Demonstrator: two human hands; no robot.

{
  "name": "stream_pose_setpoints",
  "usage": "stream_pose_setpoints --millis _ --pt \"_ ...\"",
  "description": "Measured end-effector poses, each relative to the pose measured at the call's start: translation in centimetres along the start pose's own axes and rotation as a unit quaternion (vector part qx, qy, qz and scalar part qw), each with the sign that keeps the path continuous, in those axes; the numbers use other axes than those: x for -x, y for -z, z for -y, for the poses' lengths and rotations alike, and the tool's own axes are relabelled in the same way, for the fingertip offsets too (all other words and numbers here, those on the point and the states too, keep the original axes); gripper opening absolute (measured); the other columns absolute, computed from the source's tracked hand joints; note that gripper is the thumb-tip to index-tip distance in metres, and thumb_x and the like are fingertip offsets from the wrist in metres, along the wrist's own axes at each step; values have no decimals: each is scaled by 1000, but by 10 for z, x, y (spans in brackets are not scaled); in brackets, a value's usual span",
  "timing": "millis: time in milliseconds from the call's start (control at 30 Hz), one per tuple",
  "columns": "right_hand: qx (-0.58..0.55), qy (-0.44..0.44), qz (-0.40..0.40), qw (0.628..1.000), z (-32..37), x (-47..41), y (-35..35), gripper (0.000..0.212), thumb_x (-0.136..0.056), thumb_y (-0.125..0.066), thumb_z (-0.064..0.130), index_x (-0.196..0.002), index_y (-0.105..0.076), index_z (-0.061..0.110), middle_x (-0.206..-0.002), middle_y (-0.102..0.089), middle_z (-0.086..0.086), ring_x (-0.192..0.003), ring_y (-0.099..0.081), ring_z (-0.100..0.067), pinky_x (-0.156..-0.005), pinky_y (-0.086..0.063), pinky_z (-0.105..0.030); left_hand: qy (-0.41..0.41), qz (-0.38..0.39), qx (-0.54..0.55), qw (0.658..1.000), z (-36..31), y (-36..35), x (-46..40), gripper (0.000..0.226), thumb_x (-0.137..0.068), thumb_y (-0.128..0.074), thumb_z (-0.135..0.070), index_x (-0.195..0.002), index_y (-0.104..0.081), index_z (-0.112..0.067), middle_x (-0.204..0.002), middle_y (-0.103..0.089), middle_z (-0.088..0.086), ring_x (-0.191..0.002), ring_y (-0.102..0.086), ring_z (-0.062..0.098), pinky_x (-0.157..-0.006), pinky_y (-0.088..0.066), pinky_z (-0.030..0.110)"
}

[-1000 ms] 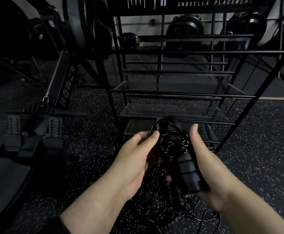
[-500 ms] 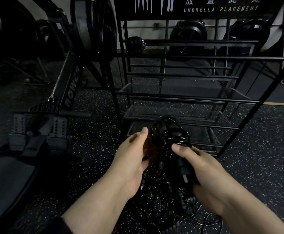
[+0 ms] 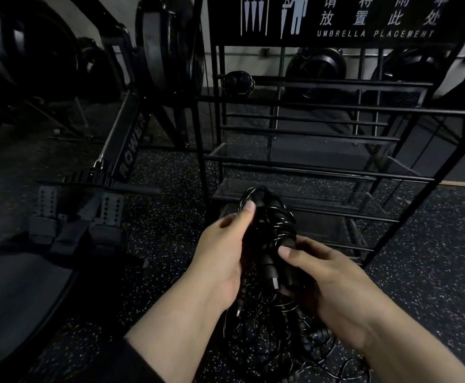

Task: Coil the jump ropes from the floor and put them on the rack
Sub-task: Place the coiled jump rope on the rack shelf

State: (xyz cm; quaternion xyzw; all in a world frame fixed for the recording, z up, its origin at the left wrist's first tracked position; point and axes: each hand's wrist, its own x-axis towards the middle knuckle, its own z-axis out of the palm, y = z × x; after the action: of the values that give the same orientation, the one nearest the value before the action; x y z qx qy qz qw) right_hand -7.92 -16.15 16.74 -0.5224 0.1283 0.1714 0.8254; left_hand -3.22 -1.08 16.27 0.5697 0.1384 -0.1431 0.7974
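A coiled black jump rope with thick black handles is held between both hands, low in front of the rack. My left hand grips the bundle's left side, thumb on its top loops. My right hand grips the handles from the right, thumb pressing across them. Below my hands, more black jump ropes lie tangled on the speckled floor. The black metal rack, with mesh shelves and an "Umbrella Placement" sign, stands just behind the bundle.
A rowing machine with footplates stands to the left of the rack. A dark ball sits on the rack's upper shelf. Fan-wheel machines line the back wall. Speckled rubber floor lies to the right.
My right thumb has folded down from upright onto the handles. Both hands have closed round the bundle, and the view has tilted slightly down.
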Motion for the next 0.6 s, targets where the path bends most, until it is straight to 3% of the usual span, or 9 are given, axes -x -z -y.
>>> stream_pose_setpoints --millis 100,200,267,367,500,600 --pt "-12 12 -26 1000 -3 -4 -4 11 -86 -71 9 -94 -76 13 -96 -79 -11 -77 -76 -20 -68 -60 -33 4 -36 36 999 -3 4 -8 51 -100 -47 -59 -116 -72 -18 -110 -78 6 -105 -74 22 -100 -54 43" --pt "-14 19 -48 999 -4 -10 -8 15 -78 -75 13 -94 -77 13 -102 -79 -13 -84 -76 -23 -81 -57 -40 -4 -87 34 996 -13 9 -26 45 -103 -42 -57 -112 -69 -23 -114 -75 6 -106 -71 23 -98 -54 44" --pt "-17 18 -64 998 -4 -13 -11 26 -77 -76 15 -102 -76 10 -104 -78 -15 -85 -77 -25 -73 -59 -38 -21 -105 20 994 -24 13 -41 37 -105 -45 -50 -108 -69 -22 -114 -74 6 -103 -71 22 -93 -56 42" --pt "-26 21 -79 996 0 -17 -17 26 -84 -74 15 -110 -74 9 -104 -79 -14 -84 -77 -26 -59 -59 -33 -50 -115 -24 992 -40 20 -67 24 -106 -51 -38 -106 -67 -21 -111 -74 5 -105 -70 20 -99 -55 46" --pt "-23 55 -123 991 8 -28 -22 12 -88 -72 11 -99 -72 15 -100 -80 -11 -84 -78 -26 -60 -60 -33 -78 -108 -41 990 -63 24 -99 21 -107 -51 -31 -103 -67 -18 -111 -74 9 -101 -71 20 -89 -59 40" --pt "-8 82 -123 989 19 -42 -29 20 -89 -69 8 -109 -71 10 -103 -79 -12 -87 -78 -25 -59 -61 -27 -97 -99 -41 990 -73 24 -117 23 -106 -52 -31 -100 -69 -18 -105 -75 8 -100 -73 23 -92 -58 42"
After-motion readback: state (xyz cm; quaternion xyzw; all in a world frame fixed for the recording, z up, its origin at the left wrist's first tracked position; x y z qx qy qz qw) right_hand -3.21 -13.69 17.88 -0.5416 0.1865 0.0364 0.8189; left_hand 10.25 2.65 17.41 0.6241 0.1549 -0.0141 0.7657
